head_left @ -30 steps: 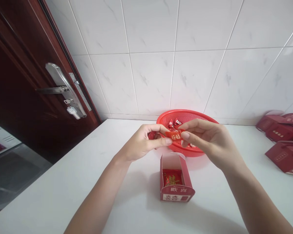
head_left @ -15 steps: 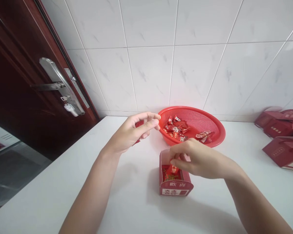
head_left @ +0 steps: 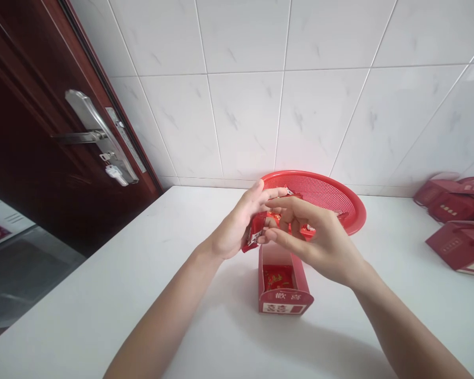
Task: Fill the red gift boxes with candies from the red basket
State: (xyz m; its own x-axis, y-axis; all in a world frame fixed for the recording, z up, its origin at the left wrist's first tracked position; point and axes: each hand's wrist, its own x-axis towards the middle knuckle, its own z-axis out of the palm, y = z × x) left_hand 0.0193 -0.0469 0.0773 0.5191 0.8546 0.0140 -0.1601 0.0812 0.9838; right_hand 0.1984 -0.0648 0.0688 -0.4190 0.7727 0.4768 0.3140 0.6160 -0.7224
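My left hand [head_left: 239,221] is curled around a red wrapped candy [head_left: 256,231], which lies against its palm and fingers. From the right, my right hand [head_left: 310,226] meets it, thumb and fingers apart, with the thumb tip beside the candy; whether it touches is hard to tell. Just below both hands stands an open dark-red gift box [head_left: 286,296] with white characters on its front. Inside it lies a red packet [head_left: 277,277] with gold-green print. Behind the hands is a red plastic colander [head_left: 327,192]; its candies are mostly hidden by my fingers.
Several dark-red boxes [head_left: 454,202] are grouped at the right edge of the white table [head_left: 158,237]. A tiled wall [head_left: 245,121] rises behind the colander. To the left is a dark-red door [head_left: 27,105] with a metal handle [head_left: 79,138] and keys.
My right hand has lifted out of the box, let go of a red candy, and moved up to my left hand. My left hand has moved right and turned, showing the candy in it.
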